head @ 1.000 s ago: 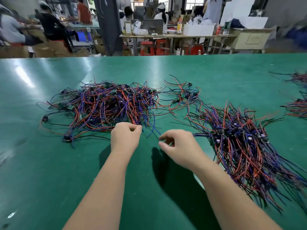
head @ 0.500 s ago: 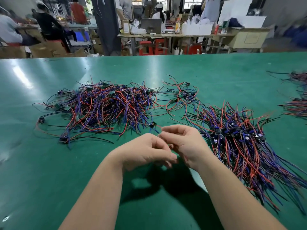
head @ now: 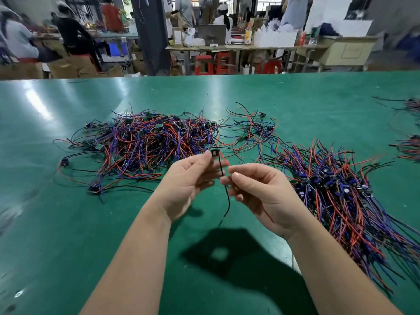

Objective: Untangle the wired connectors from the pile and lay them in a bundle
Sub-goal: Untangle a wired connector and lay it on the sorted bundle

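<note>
A tangled pile of red, blue and black wired connectors lies on the green table to the left. An ordered bundle of the same connectors fans out at the right. Above the table between them, my left hand pinches a small black connector at its fingertips. A black wire hangs down from this connector. My right hand pinches that wire just below the connector. A short red wire shows beside the black one.
A few loose connectors lie behind my hands. More wire bundles sit at the table's right edge. Beyond the far edge stand work tables, red stools and several seated people.
Both hands have risen from the table and drawn slightly apart. The connector taken from the pile's edge is now held up, its black wire hanging free.
</note>
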`<state>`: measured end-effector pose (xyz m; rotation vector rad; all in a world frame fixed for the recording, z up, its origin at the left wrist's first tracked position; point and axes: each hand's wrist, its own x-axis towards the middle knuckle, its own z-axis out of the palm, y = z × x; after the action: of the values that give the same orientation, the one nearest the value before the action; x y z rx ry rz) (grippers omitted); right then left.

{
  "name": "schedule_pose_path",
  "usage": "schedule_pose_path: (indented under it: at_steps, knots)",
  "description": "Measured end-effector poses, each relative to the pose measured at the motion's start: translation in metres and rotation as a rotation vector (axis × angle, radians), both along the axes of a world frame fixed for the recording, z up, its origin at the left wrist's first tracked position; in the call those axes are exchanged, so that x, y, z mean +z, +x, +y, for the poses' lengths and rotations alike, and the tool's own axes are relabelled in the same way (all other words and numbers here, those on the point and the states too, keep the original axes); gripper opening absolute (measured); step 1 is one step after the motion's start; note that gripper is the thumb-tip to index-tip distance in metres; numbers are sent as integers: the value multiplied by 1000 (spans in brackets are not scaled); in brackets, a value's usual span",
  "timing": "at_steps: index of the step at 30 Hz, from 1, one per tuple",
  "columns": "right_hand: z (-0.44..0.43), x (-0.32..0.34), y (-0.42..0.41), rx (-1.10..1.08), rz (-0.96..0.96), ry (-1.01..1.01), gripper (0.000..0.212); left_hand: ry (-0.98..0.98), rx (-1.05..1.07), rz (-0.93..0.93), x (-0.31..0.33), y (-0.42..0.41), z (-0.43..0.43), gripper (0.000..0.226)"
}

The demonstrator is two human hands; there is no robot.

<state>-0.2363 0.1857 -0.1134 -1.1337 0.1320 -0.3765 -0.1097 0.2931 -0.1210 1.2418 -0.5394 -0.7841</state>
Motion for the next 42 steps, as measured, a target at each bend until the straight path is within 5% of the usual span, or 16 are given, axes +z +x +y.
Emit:
schedule_pose_path:
  at_steps: [4, 8, 12, 18, 28, 33, 35, 38, 42]
  knots:
    - [4, -2, 2, 106, 159, -109, 23, -268, 83, 176, 0, -9, -7, 31]
    - [-1, -6, 6, -54, 371, -100, 53, -335, 78, 239, 4, -10, -7, 28]
    - [-12, -7, 9, -247, 302, -23, 35, -107, 28, 90, 5, -13, -4, 24]
    - [-12, -16, 8, -225, 288, -319, 21, 325, -197, -297, -12, -25, -6, 20]
    - [-21, -12, 7, -257, 258, -59, 5, 192, 81, -265, -13, -39, -18, 38]
    - [-20, -8, 5, -255, 236, -28, 5, 257, 209, -530, -16, -44, -22, 44]
    - [-22, -7, 5, -286, 246, -16, 8, 228, 140, -451, -11, -45, -20, 44]
    - [-28, -5, 3, -355, 260, 15, 16, 147, -145, -74, 2, -40, -11, 40]
    - [-31, -1, -2, -344, 285, 17, 6, 178, -306, -64, 7, -21, 8, 28]
